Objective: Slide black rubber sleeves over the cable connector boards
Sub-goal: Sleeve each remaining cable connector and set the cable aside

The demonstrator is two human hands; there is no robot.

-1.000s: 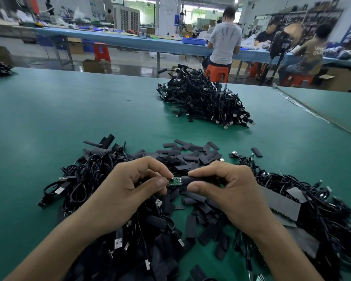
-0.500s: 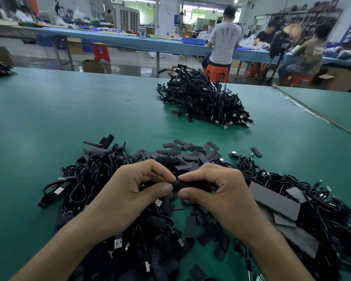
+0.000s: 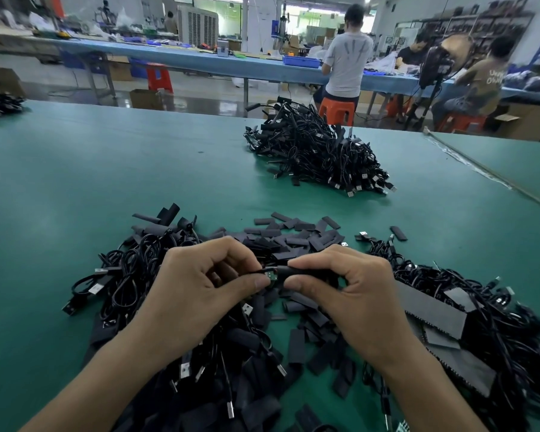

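Feeding a black rubber sleeve (image 3: 303, 271) onto a green connector board (image 3: 272, 275), held just above the loose sleeve pile (image 3: 293, 235).

Pinching the cable end at the board between left hand (image 3: 197, 285) thumb and forefinger; gripping the sleeve in curled right hand (image 3: 353, 294) fingers, just right of the board. Probably only partly on, judging by green showing at the sleeve mouth. Keep the board square to that mouth, squeeze it open slightly, push straight along the cable. Plenty of bare table (image 3: 75, 182) left of and beyond the board; tangled cables (image 3: 128, 269) close on both sides; another cable heap (image 3: 318, 154) well beyond; table seam (image 3: 480, 173) far right.
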